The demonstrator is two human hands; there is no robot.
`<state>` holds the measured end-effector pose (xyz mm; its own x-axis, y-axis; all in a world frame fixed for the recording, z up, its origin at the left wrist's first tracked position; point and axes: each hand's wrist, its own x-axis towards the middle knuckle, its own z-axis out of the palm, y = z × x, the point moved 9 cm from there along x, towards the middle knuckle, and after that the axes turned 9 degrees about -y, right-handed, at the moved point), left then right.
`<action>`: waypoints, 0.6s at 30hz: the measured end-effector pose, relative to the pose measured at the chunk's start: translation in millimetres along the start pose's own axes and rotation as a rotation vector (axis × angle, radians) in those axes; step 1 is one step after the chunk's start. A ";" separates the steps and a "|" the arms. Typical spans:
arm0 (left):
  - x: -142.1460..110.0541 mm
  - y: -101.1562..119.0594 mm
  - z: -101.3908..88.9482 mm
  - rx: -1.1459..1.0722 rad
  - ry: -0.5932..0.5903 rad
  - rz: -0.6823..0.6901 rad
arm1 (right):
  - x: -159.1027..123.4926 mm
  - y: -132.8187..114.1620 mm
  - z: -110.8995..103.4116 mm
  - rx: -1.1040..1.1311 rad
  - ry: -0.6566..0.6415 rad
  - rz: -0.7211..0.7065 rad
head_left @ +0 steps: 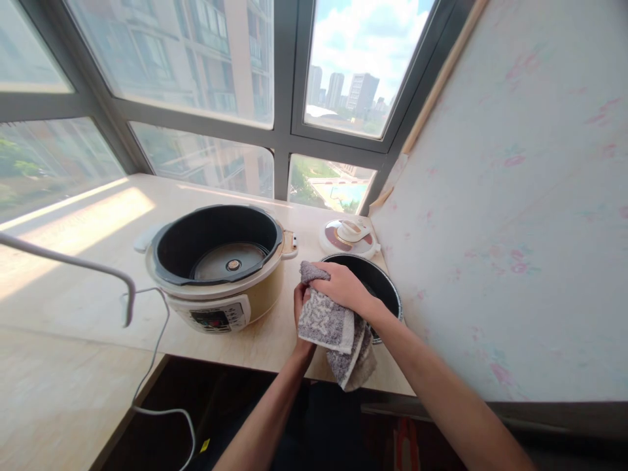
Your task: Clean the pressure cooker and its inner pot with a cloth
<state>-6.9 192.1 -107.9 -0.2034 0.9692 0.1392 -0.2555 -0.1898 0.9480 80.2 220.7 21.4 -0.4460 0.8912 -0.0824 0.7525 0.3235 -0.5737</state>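
Note:
A grey and white patterned towel [326, 324] hangs bunched between my hands, over the near left side of a dark inner pot [385, 281]. My right hand [343, 286] is closed on the towel from above. Below and to its left, my left hand [300, 307] is closed around the towel's left side, its fingers partly hidden by the cloth. Whether something else sits inside the folds I cannot tell. The cooker body [260, 297] stands open to the left, with a dark inside and a metal plate at its bottom.
A white and brown lid [347, 237] lies behind the inner pot, by the window. At the right is a flowered wall [505, 216]. A grey cable [161, 327] runs off the counter [98, 281] left of the cooker, and a thick grey bar [73, 258] crosses above it.

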 end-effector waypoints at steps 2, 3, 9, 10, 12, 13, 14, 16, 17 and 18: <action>0.6 -1.5 -3.8 -0.059 -0.009 -0.004 | 7.7 2.9 -5.3 -0.063 -0.009 0.007; 1.0 -2.5 -5.6 -0.088 -0.014 -0.011 | 11.2 5.3 -7.8 -0.109 -0.011 0.021; 12.8 0.7 -11.7 0.031 -0.044 -0.010 | 27.0 35.8 -29.5 -0.503 0.067 0.236; 14.7 1.3 -12.2 0.031 -0.038 -0.011 | 27.6 43.2 -33.9 -0.553 0.081 0.282; 17.0 3.3 -12.0 0.028 -0.023 -0.009 | 26.0 58.8 -41.9 -0.628 0.089 0.361; 17.3 4.5 -11.4 0.029 -0.016 -0.006 | 23.6 66.6 -46.1 -0.656 0.089 0.394; 17.2 5.8 -10.7 0.030 -0.008 -0.004 | 20.1 74.1 -50.4 -0.678 0.086 0.424; 15.8 8.7 -9.5 0.029 0.021 0.005 | 10.1 88.4 -60.1 -0.705 0.074 0.483; 14.6 10.2 -9.2 0.024 0.041 0.013 | 3.8 95.6 -65.4 -0.707 0.063 0.517; 13.1 11.5 -8.8 0.010 0.061 0.021 | -3.0 102.8 -70.7 -0.701 0.045 0.554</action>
<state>-20.9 201.2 -97.7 -0.2659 0.9536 0.1413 -0.2412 -0.2078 0.9480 193.1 273.7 20.2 0.0775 0.9843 -0.1588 0.9841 -0.0501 0.1702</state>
